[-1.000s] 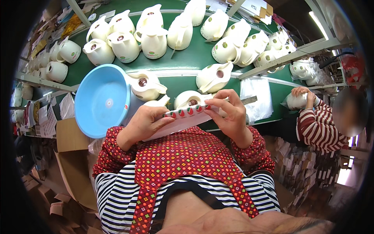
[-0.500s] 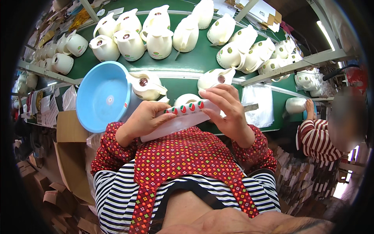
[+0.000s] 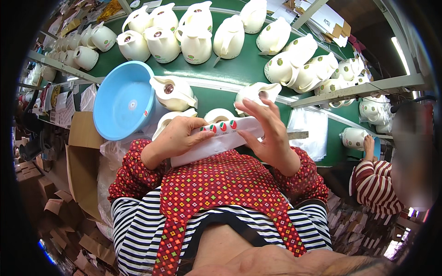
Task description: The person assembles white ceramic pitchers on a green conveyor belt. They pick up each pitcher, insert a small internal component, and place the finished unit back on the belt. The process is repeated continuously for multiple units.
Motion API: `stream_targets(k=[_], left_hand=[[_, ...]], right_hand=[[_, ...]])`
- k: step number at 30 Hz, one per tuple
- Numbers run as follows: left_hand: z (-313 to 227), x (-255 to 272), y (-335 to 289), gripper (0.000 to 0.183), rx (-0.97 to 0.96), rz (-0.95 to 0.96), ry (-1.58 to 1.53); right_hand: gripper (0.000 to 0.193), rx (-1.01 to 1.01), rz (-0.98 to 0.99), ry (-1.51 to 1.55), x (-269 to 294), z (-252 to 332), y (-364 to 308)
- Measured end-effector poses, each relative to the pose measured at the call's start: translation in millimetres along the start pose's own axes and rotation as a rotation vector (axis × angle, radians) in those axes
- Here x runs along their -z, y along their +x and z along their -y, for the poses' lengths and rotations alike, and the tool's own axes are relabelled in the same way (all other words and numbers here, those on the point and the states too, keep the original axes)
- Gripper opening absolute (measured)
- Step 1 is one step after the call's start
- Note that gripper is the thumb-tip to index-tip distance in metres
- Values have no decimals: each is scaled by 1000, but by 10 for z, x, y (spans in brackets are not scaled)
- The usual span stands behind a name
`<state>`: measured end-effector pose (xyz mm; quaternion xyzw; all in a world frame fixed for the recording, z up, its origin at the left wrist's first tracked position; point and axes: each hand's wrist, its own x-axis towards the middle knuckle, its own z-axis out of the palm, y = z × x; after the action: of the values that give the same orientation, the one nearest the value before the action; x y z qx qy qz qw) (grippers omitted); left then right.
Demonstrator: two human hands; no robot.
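Observation:
A white sheet (image 3: 209,150) with a row of round red-and-green stickers (image 3: 223,126) along its far edge is held in front of my apron. My left hand (image 3: 175,140) pinches it between thumb and fingers near its left end. At the right end my right hand (image 3: 275,138) is open, fingers spread and raised; its thumb is by the sheet's edge, and whether it touches cannot be made out. Just beyond stand cream-coloured jugs with handles: one at left (image 3: 172,94), one at right (image 3: 258,94), and two partly hidden behind my hands and the sheet.
A light-blue basin (image 3: 102,92) stands left, above an open cardboard box (image 3: 83,179). Several more cream jugs (image 3: 195,46) stand across the green table (image 3: 248,60). Clear plastic bags (image 3: 307,133) lie at right. Farther right, a co-worker's hand (image 3: 369,146) touches another jug (image 3: 353,138).
My left hand has shifted right along the sheet, and fewer stickers show. My right hand's fingers have lifted and spread away from the sheet. The whole view has shifted slightly.

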<state>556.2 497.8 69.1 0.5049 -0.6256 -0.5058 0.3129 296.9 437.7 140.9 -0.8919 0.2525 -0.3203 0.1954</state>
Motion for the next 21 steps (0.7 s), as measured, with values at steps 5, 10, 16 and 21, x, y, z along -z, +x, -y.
stream_targets(k=[5,10,16,21], left_hand=[[-195,-127,19,31,-29,-35,50],[-202,-176,91,34,71,43,20],[122,-94,351,33,32,-45,184],[536,208,662,35,-62,115,729]], right_hand=[[69,89,43,30,-11,-234,-102],[57,215,-7,41,-17,-291,-216],[74,-36,-81,354,87,-162,-293],[81,-195,-202,258,174,-244,-376]])
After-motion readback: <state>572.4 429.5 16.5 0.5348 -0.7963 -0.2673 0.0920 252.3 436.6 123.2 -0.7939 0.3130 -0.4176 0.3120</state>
